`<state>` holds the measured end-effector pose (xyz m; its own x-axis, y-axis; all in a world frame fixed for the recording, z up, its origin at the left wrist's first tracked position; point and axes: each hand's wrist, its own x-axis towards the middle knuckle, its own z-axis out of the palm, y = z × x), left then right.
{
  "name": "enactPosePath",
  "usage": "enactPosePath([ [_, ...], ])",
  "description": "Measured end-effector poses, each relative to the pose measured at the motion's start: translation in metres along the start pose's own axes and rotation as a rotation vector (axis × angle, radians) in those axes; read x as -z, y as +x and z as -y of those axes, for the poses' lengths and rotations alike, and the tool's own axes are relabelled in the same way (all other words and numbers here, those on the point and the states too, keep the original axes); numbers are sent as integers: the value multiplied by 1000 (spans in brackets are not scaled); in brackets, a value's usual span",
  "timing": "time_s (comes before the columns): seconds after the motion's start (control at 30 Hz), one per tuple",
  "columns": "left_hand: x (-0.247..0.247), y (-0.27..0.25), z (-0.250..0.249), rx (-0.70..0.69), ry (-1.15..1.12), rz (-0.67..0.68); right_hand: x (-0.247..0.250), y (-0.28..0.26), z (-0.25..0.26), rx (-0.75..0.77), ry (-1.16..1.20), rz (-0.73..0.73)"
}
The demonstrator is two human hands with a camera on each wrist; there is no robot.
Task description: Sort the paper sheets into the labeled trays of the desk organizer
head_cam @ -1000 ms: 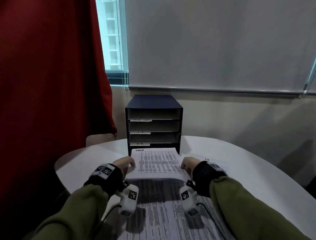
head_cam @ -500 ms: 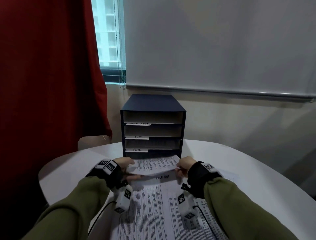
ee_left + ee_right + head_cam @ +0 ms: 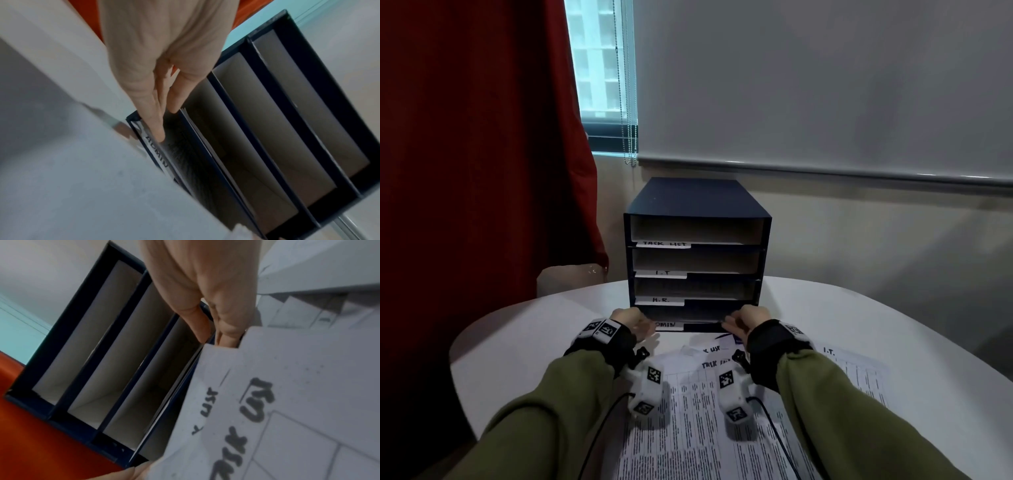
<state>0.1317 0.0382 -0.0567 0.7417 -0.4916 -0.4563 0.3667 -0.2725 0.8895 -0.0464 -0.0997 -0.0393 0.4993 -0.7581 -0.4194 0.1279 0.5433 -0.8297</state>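
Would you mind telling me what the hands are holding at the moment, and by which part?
Left hand and right hand are at the near edge of a printed paper sheet in the dark blue organizer's ADMIN tray; whether they pinch it cannot be told.

One dark blue box-shaped desk organizer (image 3: 697, 240) stands just beyond the two hands (image 3: 631, 323), holding four labelled trays (image 3: 695, 260). At least three printed paper sheets (image 3: 709, 411) lie beneath the wrists.

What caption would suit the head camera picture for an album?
Both hands, left hand and right hand, at the ADMIN tray of the desk organizer.
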Motion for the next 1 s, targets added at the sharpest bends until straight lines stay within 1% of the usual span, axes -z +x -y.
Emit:
enactPosePath([
  [0.03,0,-5,-1,-18,35,-8,3,5,0,-12,-16,-14],
  [0.1,-3,-14,-4,-76,77,16,5,-4,1,46,-84,-51],
  [0.13,-5,-22,-5,-119,117,24,7,-8,2,84,-129,-38],
  [0.23,-7,-44,-7,-355,307,3,24,-28,11,211,-269,-25],
  [0.27,-9,-55,-6,-413,368,34,34,-37,14,243,-347,-26],
  [0.33,-12,-75,0,-458,495,156,57,-56,18,281,-531,-45],
  [0.4,-17,-95,12,-463,677,273,83,-74,20,239,-777,-67],
  [0.43,-18,-102,19,-479,810,294,96,-82,21,191,-918,-64],
  [0.5,-20,-113,32,-526,1045,272,117,-105,20,70,-1165,-35],
  [0.57,-21,-120,43,-508,1123,278,136,-124,12,-8,-1343,28],
  [0.63,-24,-127,49,-465,1122,338,150,-135,0,-41,-1452,63],
  [0.7,-33,-133,53,-412,1096,373,162,-137,-12,-8,-1483,50],
  [0.8,-51,-143,59,-319,1033,427,170,-134,-24,54,-1462,72],
  [0.87,-62,-144,63,-257,966,404,171,-139,-26,103,-1457,89],
  [0.9,-66,-144,64,-242,953,388,171,-140,-26,120,-1432,81],
  [0.93,-69,-144,65,-260,947,370,174,-140,-24,129,-1393,36],
  [1.0,-72,-141,66,-280,895,338,186,-134,-19,154,-1334,-122],
])
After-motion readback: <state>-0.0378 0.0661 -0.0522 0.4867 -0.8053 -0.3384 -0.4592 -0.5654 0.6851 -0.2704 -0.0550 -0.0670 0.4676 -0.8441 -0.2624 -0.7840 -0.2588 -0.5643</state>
